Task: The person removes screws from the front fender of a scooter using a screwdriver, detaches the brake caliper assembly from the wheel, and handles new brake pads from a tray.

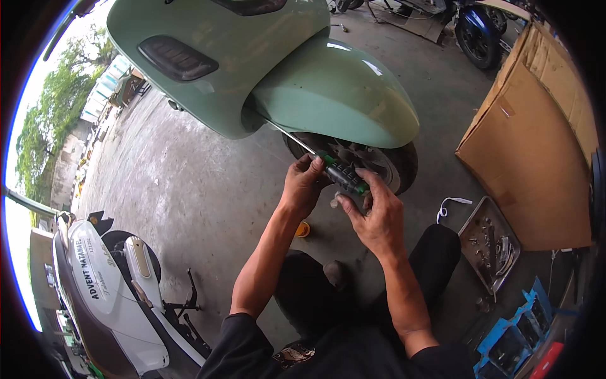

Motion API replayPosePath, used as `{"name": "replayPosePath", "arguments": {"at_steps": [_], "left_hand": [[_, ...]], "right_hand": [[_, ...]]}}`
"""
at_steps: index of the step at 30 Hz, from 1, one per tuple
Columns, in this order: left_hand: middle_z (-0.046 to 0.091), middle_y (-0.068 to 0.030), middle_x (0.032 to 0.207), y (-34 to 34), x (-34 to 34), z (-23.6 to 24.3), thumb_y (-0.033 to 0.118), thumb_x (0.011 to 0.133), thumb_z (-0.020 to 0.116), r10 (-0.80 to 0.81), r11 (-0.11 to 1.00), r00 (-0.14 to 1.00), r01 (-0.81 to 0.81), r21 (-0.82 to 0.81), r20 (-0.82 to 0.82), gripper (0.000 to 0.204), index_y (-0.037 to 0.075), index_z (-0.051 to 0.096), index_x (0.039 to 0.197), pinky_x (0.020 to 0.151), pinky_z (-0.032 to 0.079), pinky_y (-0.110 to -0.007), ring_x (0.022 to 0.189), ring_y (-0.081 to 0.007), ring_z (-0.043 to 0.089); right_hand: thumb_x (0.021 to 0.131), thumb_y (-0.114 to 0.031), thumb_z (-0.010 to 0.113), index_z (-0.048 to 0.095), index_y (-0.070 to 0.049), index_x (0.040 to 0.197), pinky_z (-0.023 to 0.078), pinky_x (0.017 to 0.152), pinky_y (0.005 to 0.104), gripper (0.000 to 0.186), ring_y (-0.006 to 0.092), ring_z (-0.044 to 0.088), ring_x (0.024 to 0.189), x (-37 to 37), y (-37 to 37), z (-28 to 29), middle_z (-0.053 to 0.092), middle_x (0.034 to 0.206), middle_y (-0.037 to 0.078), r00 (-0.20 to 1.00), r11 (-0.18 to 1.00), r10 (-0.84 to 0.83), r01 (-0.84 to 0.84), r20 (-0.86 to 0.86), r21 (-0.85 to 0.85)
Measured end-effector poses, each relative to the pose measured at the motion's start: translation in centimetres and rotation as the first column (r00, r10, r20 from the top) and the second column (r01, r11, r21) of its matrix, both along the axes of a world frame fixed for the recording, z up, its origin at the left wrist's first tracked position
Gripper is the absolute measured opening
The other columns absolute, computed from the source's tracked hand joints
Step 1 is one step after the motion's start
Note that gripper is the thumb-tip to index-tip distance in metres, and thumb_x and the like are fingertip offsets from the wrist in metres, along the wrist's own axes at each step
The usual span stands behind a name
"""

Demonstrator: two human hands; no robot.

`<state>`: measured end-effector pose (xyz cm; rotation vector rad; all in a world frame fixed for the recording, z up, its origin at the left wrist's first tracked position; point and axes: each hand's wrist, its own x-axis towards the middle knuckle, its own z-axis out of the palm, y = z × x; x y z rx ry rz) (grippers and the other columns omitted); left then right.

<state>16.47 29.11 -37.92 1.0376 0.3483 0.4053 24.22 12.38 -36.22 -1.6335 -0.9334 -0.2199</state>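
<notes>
A screwdriver with a black and green handle (344,174) slants from my hands up to the left. Its long metal shaft (287,134) runs into the gap beside the pale green front fender (334,95) of a scooter. My left hand (304,186) is closed around the front of the handle, near the shaft. At the butt end my right hand (379,215) has its fingers and thumb around the handle. A small pale round piece (335,203) shows by the right thumb; what it is I cannot make out. The front wheel (404,167) sits below the fender.
A large cardboard sheet (524,145) stands at the right. Below it lies a metal tray (467,237) of small parts and tools. A yellow-orange container (303,229) is by my knees. A white scooter (107,278) stands at left, blue-edged parts (514,335) at lower right.
</notes>
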Motion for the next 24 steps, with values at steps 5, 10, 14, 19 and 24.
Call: {"name": "replayPosePath", "arguments": {"at_steps": [5, 10, 14, 19, 24], "left_hand": [[0.05, -0.0165, 0.148, -0.7, -0.4, -0.9, 0.024, 0.101, 0.06, -0.157, 0.966, 0.944, 0.207, -0.152, 0.289, 0.066, 0.001, 0.028, 0.154, 0.111, 0.042, -0.045, 0.136, -0.0297, 0.05], [0.069, -0.0118, 0.106, -1.2, 1.7, -1.6, 0.026, 0.093, 0.075, 0.081, 0.984, 0.997, -0.082, -0.159, -0.014, 0.045, -0.004, 0.058, 0.122, 0.079, 0.059, -0.034, 0.09, -0.0191, 0.07], [0.065, -0.0103, 0.119, -2.0, 2.7, -2.0, 0.043, 0.1, 0.061, 0.016, 0.961, 0.984, 0.034, -0.276, 0.178, 0.061, -0.001, 0.046, 0.139, 0.093, 0.052, -0.036, 0.107, -0.0188, 0.064], [0.073, -0.0091, 0.101, -1.3, 2.8, -2.9, 0.032, 0.093, 0.075, 0.073, 0.994, 0.99, -0.063, -0.088, 0.117, 0.055, -0.009, 0.059, 0.127, 0.072, 0.054, -0.03, 0.086, -0.0148, 0.066], [0.067, -0.0135, 0.095, -1.4, 4.6, -4.0, 0.039, 0.095, 0.07, 0.106, 0.974, 0.984, -0.074, -0.214, 0.14, 0.048, -0.006, 0.065, 0.111, 0.077, 0.06, -0.043, 0.085, -0.0255, 0.068]], "right_hand": [[0.097, -0.039, 0.067, 0.07, -0.001, 0.099, 0.047, 0.06, 0.0443, 0.038, 0.0311, 0.061, 0.059, 0.6, 0.7, 0.3, 0.063, 0.066, 0.016, 0.973, 0.889, -0.156, 0.063, -0.169, -0.453], [0.098, -0.038, 0.066, 0.068, 0.006, 0.102, 0.051, 0.071, 0.0444, 0.044, 0.0337, 0.069, 0.078, 0.8, 0.1, -0.9, 0.069, 0.081, 0.022, 0.991, 0.997, -0.017, 0.027, 0.13, -0.072], [0.101, -0.043, 0.059, 0.068, 0.008, 0.1, 0.05, 0.071, 0.0399, 0.051, 0.0275, 0.065, 0.079, 1.0, 0.7, -0.3, 0.069, 0.083, 0.021, 0.986, 0.926, -0.118, 0.067, -0.116, -0.373], [0.103, -0.048, 0.054, 0.065, 0.006, 0.112, 0.037, 0.054, 0.0319, 0.056, 0.0147, 0.046, 0.063, 3.2, -0.2, -2.5, 0.053, 0.077, 0.005, 0.974, 0.939, -0.056, -0.023, -0.219, -0.344], [0.103, -0.046, 0.056, 0.056, 0.001, 0.134, 0.041, 0.057, 0.0274, 0.057, 0.0144, 0.052, 0.066, 5.0, 0.9, -5.7, 0.055, 0.077, 0.006, 0.97, 0.982, -0.038, 0.081, 0.241, -0.172]]}}
